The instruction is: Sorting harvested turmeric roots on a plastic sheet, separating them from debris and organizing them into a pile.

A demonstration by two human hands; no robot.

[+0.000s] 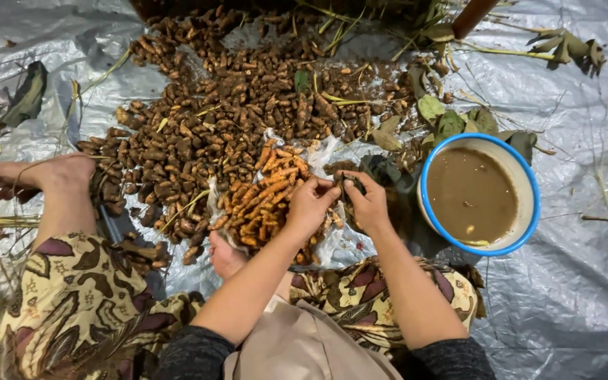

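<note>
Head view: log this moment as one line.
left hand and right hand: gripping one small dark root | below: orange roots | right: bowl of brown water

A crinkled silver-grey plastic sheet (571, 281) covers the whole floor, shining in patches under soft overhead light. Dry green-brown leaves (452, 121) and thin yellow stalks (501, 51) lie scattered across its upper part. At the top edge 1 reddish-brown slanted post (473, 15), perhaps wood, rises out of view. Darker shadow fills the left corner.
</note>
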